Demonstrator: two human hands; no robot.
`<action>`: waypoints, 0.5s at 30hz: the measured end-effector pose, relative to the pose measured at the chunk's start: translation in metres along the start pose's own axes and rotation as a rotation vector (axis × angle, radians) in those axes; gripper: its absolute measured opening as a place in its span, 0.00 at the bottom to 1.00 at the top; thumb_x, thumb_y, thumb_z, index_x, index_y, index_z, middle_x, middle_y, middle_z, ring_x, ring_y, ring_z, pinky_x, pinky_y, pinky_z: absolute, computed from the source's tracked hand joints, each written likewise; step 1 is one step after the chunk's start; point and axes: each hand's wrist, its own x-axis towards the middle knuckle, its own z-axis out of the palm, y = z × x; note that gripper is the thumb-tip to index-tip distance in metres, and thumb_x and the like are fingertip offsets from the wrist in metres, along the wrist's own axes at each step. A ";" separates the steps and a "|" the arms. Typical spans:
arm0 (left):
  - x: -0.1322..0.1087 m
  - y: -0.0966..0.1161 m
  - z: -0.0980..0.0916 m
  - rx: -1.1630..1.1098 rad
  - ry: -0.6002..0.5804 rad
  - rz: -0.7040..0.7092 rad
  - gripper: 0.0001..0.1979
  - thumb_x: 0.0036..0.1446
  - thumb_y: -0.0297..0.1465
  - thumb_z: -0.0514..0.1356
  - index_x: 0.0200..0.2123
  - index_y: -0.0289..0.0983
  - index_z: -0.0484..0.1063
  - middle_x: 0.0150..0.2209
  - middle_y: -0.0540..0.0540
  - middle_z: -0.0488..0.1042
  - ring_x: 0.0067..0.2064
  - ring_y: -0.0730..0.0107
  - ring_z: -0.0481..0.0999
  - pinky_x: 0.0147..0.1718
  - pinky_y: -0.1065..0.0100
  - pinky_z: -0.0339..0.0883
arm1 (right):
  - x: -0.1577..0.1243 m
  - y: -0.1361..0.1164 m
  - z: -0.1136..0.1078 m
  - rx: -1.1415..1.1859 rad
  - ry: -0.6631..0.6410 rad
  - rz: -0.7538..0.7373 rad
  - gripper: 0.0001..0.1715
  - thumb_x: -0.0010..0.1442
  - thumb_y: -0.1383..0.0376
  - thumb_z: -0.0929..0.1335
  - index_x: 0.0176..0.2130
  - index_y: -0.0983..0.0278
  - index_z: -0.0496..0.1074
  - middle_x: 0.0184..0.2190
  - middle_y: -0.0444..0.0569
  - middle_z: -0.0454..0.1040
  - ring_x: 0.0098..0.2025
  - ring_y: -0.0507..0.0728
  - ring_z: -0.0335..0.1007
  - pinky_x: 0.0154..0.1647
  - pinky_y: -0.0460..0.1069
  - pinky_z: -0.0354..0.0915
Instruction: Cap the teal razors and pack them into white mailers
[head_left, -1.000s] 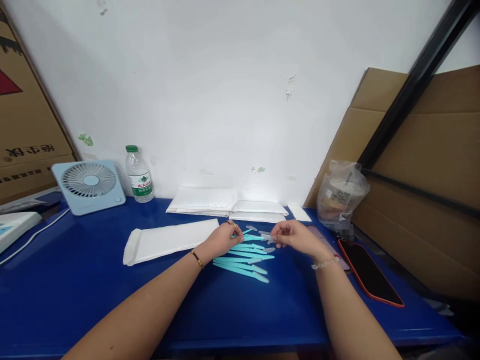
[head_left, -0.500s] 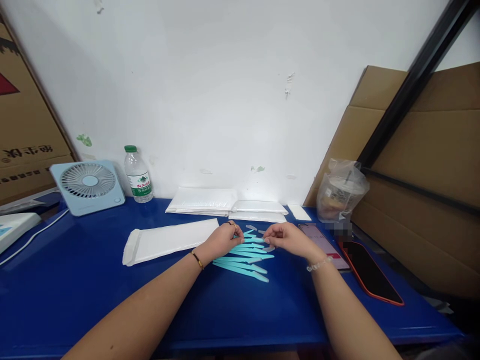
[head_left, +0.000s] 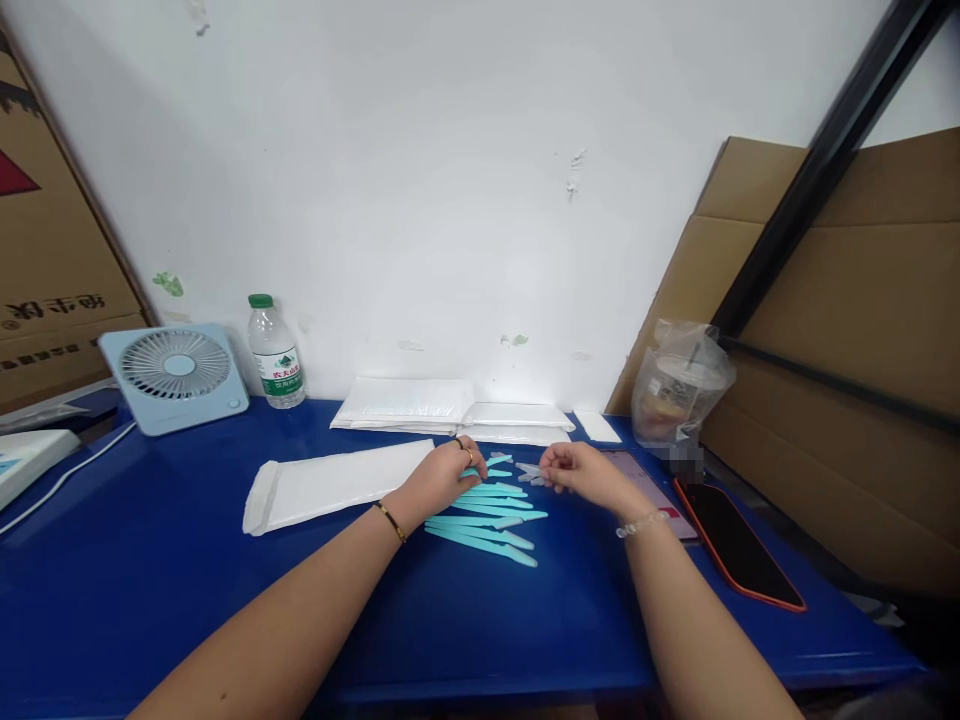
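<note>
Several turquoise eyebrow razors [head_left: 480,535] lie fanned out on the blue table, some with clear covers on their blade ends. My left hand [head_left: 448,478] is closed over the upper razors, thumb and finger pinched on the handle of one razor [head_left: 495,473]. Across from it, my right hand [head_left: 581,472] has its fingertips pinched together at a small group of clear blade covers [head_left: 529,471]. It seems to grip one cover, mostly hidden by the fingers. A white padded mailer [head_left: 337,485] lies flat to the left of my left hand.
White mailers [head_left: 405,402] are stacked by the wall. A fan [head_left: 180,375] and a water bottle [head_left: 277,360] stand at the left. On the right are two phones, one orange-edged [head_left: 739,545], a bagged drink cup [head_left: 679,385] and cardboard [head_left: 840,300].
My right hand has moved slightly right, away from the razor tips, and more clear covers show beside its fingers. My left hand has shifted slightly left and stays over the upper razors.
</note>
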 end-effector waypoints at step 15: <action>0.001 0.021 -0.012 0.237 -0.054 0.201 0.13 0.62 0.30 0.48 0.38 0.40 0.74 0.43 0.47 0.70 0.43 0.68 0.66 0.46 0.66 0.54 | -0.002 -0.015 0.001 0.504 0.016 0.071 0.14 0.46 0.60 0.72 0.30 0.67 0.70 0.23 0.45 0.71 0.22 0.48 0.63 0.25 0.45 0.60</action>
